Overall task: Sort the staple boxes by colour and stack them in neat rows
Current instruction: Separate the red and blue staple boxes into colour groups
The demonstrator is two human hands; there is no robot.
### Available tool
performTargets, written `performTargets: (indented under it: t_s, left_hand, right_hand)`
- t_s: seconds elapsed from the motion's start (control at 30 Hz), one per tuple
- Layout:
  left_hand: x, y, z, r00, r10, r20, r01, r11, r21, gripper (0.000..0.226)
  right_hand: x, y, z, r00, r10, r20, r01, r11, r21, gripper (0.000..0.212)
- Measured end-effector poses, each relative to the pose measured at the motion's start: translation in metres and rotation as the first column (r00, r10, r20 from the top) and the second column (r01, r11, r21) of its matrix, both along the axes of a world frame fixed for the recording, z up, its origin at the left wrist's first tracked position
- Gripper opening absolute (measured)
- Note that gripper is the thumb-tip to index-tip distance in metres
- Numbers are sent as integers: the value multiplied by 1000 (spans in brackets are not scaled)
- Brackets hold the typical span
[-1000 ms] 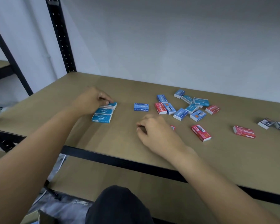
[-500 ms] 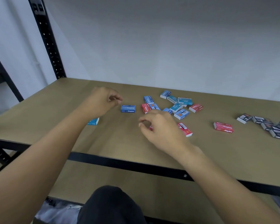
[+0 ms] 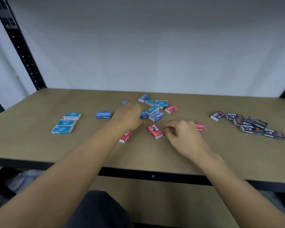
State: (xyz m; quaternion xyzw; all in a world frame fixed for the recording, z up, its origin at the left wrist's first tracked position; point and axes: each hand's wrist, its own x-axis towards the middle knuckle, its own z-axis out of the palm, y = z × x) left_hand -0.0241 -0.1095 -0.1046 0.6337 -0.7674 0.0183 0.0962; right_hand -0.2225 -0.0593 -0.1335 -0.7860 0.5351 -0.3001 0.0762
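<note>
Three light blue staple boxes [image 3: 64,123] lie in a row at the left of the shelf board. A darker blue box [image 3: 104,114] lies alone to their right. A loose cluster of blue boxes [image 3: 152,107] sits mid-board. My left hand [image 3: 128,116] rests palm down on its left side, covering some boxes; what its fingers hold is hidden. Red boxes lie scattered: one by the cluster [image 3: 171,109], one under my left wrist [image 3: 125,137], one in front [image 3: 155,131], one further right [image 3: 199,126]. My right hand [image 3: 181,134] hovers between these last two, fingers curled and holding nothing.
Several black staple boxes [image 3: 247,124] lie bunched at the right. The brown shelf board [image 3: 39,145] has a black front rail [image 3: 155,176]. Black perforated uprights [image 3: 20,48] stand at the back left, with a grey wall behind. My dark-clad knee [image 3: 97,209] shows below.
My left hand left the light blue row and moved right onto the mixed cluster. My right hand shifted right, uncovering a red box. The view swung right, bringing the black boxes fully in.
</note>
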Motion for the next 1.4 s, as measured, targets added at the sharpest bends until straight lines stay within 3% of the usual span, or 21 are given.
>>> performTargets:
  t_s: [0.13,0.27,0.43,0.67,0.83,1.0,1.13,1.27,1.4]
  left_hand:
    - [-10,-4,-4,997,23,76,-20,999,-37,30]
    - [-13,-1,-7,1000,-9,-18,8,999,-49,30]
    - [-11,5,-14,997,-66,-33,61,988,-143,28]
    - [17,17,-9,908,-127,-398,92,990,-105,56]
    - [58,37,-3,821,-141,-553,107,990,-94,67]
    - [111,61,-10,862,-61,-504,33,997,-64,65]
    - [138,68,-26,877,1,-481,-20,999,-34,54]
    - [144,56,-39,957,21,-289,-67,986,-151,18]
    - [141,46,-45,953,49,-299,-121,967,-226,20]
  right_hand:
    - [-4,-3,-9,1000,31,2,-31,999,29,23]
    - [-6,-5,-13,999,37,-17,-36,999,18,30]
    - [-7,-6,-12,998,49,-44,-47,998,43,36]
    - [11,2,0,998,36,47,-35,999,-33,24]
    - [40,9,13,992,90,88,-84,994,-73,20]
    - [78,15,17,980,192,57,-187,979,-83,19]
    - [107,16,7,970,243,-28,-244,970,-3,19]
    - [115,18,-3,968,232,-93,-232,973,5,22]
    - [114,17,-7,973,215,-88,-218,976,-25,24]
